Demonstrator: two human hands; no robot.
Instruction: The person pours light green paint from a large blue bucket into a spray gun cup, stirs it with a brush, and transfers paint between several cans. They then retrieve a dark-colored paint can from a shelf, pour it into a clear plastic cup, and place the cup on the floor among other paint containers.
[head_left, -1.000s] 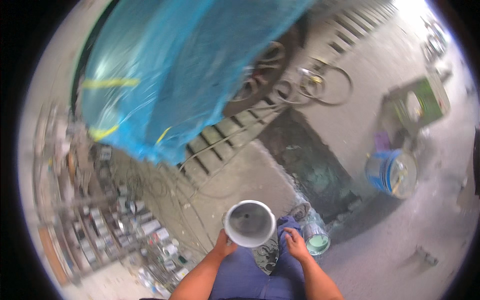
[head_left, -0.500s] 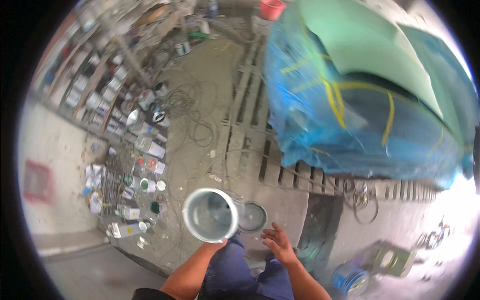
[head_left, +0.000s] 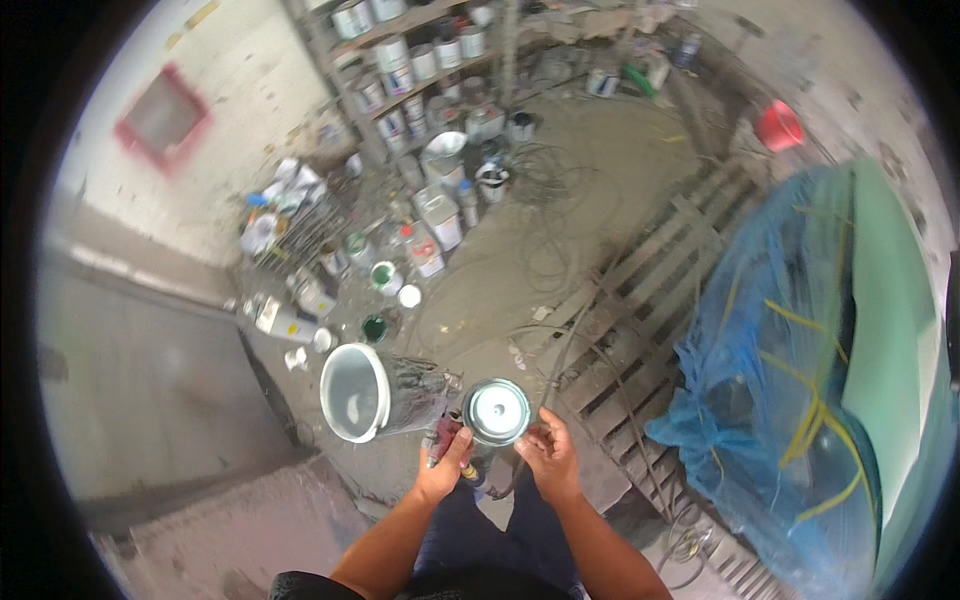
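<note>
My left hand grips a red spray gun, which has a yellow fitting and a dark hose below it. To the left of the gun a large pale cylindrical cup lies tilted on its side, its mouth facing left; whether it is attached to the gun I cannot tell. My right hand holds a round pale lid at its right and lower edge, beside the gun and just right of the cup.
Shelves of cans and several loose tins stand at the upper left, near a wire rack. Coiled hoses lie on the floor. A slatted grating runs beside a plastic-wrapped green panel at right. A red bucket sits behind.
The view has swung left toward the shelves. The cup in my left hand has tipped over leftward, showing the red gun, and my right hand has closed on the lid.
</note>
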